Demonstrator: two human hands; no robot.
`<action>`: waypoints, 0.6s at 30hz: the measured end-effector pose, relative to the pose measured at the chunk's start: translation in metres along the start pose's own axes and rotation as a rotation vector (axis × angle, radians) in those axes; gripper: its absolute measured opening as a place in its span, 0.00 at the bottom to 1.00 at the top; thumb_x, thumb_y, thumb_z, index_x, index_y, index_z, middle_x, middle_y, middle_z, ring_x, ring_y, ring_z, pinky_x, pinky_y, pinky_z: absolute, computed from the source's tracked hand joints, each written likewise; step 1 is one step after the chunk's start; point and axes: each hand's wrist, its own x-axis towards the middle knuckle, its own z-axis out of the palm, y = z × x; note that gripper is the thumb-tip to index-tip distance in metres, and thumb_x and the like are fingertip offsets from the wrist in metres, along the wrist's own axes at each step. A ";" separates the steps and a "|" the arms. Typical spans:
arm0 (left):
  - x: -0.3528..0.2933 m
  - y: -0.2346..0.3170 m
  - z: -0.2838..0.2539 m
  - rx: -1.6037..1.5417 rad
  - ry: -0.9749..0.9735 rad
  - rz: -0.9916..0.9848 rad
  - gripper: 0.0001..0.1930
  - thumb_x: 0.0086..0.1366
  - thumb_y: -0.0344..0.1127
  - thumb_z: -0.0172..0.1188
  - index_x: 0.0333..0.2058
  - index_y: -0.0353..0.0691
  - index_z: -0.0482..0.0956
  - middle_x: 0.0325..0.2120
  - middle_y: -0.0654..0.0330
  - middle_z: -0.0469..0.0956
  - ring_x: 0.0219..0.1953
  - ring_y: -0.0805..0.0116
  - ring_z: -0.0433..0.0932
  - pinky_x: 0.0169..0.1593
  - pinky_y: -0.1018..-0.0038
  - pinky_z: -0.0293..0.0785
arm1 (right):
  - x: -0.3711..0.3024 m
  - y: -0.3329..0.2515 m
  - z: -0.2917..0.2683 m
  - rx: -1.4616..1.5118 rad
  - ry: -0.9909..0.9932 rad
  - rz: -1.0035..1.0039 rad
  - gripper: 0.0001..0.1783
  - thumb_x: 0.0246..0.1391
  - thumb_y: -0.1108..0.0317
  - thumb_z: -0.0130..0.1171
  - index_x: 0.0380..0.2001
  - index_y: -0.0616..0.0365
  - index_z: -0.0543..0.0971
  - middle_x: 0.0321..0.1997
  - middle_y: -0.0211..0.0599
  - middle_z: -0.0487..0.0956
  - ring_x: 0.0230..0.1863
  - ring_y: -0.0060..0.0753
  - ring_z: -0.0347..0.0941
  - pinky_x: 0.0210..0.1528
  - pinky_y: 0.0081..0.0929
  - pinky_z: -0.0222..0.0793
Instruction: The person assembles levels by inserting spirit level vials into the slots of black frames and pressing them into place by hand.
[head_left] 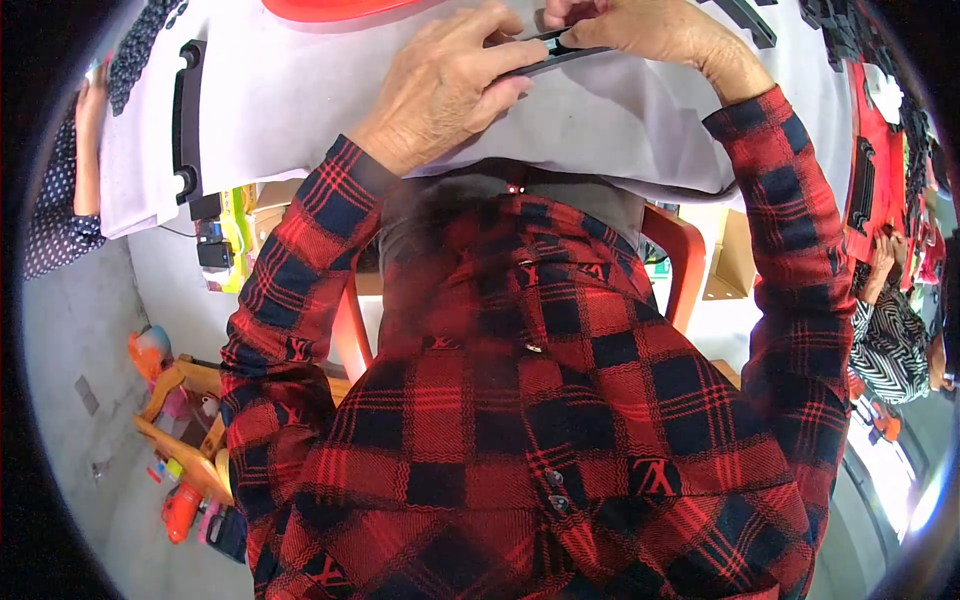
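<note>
Above the white-covered table (290,110), my left hand (445,85) grips one end of a long narrow black plastic strip (575,60). My right hand (655,38) pinches the strip farther to the right, fingertips close to the left hand's. Between the two hands a small pale, shiny piece (553,44) shows in the strip; what it is I cannot make out. My fingers cover much of the strip.
A red basin (340,8) stands at the far edge of view. One black strip (187,120) lies at left, another (745,20) at upper right. Black parts (145,55) are heaped at far left. Other people's hands (90,115) work at both sides. A red chair (688,255) is near me.
</note>
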 end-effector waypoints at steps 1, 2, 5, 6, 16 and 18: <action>0.002 0.002 -0.001 -0.058 0.001 -0.019 0.17 0.58 0.32 0.68 0.46 0.40 0.82 0.39 0.52 0.74 0.43 0.53 0.75 0.50 0.60 0.71 | 0.001 0.002 0.001 0.002 -0.001 0.002 0.04 0.56 0.76 0.61 0.36 0.61 0.80 0.30 0.23 0.77 0.33 0.19 0.69 0.39 0.23 0.70; 0.004 0.003 -0.002 -0.116 0.003 -0.038 0.17 0.57 0.33 0.68 0.46 0.40 0.82 0.38 0.52 0.74 0.43 0.53 0.75 0.50 0.60 0.70 | 0.002 0.004 0.004 0.030 0.001 -0.005 0.04 0.56 0.75 0.61 0.36 0.61 0.79 0.29 0.23 0.76 0.33 0.19 0.69 0.39 0.23 0.69; 0.006 0.005 -0.003 -0.117 -0.040 -0.068 0.18 0.57 0.34 0.69 0.48 0.42 0.83 0.40 0.52 0.74 0.45 0.53 0.75 0.50 0.59 0.71 | 0.002 0.004 0.004 0.025 0.003 -0.014 0.03 0.56 0.75 0.60 0.35 0.61 0.79 0.28 0.23 0.75 0.33 0.19 0.67 0.39 0.24 0.68; 0.005 0.002 0.000 -0.118 -0.040 -0.069 0.18 0.57 0.34 0.69 0.48 0.42 0.83 0.40 0.52 0.74 0.45 0.53 0.75 0.50 0.59 0.71 | 0.001 0.002 0.003 -0.008 0.003 -0.016 0.03 0.56 0.76 0.59 0.35 0.61 0.79 0.27 0.23 0.75 0.33 0.19 0.67 0.38 0.24 0.68; 0.002 -0.003 0.013 0.026 0.011 -0.012 0.20 0.59 0.34 0.67 0.52 0.47 0.82 0.37 0.62 0.74 0.42 0.58 0.73 0.46 0.62 0.71 | 0.002 0.000 0.003 -0.003 -0.016 -0.008 0.02 0.57 0.77 0.57 0.33 0.61 0.78 0.26 0.24 0.73 0.31 0.20 0.66 0.37 0.26 0.67; 0.003 -0.004 0.014 0.020 0.007 -0.005 0.20 0.60 0.34 0.67 0.52 0.47 0.82 0.37 0.62 0.74 0.42 0.58 0.73 0.46 0.63 0.70 | -0.001 0.000 0.002 0.012 -0.019 -0.026 0.02 0.57 0.77 0.57 0.33 0.61 0.78 0.26 0.24 0.73 0.31 0.21 0.66 0.36 0.26 0.67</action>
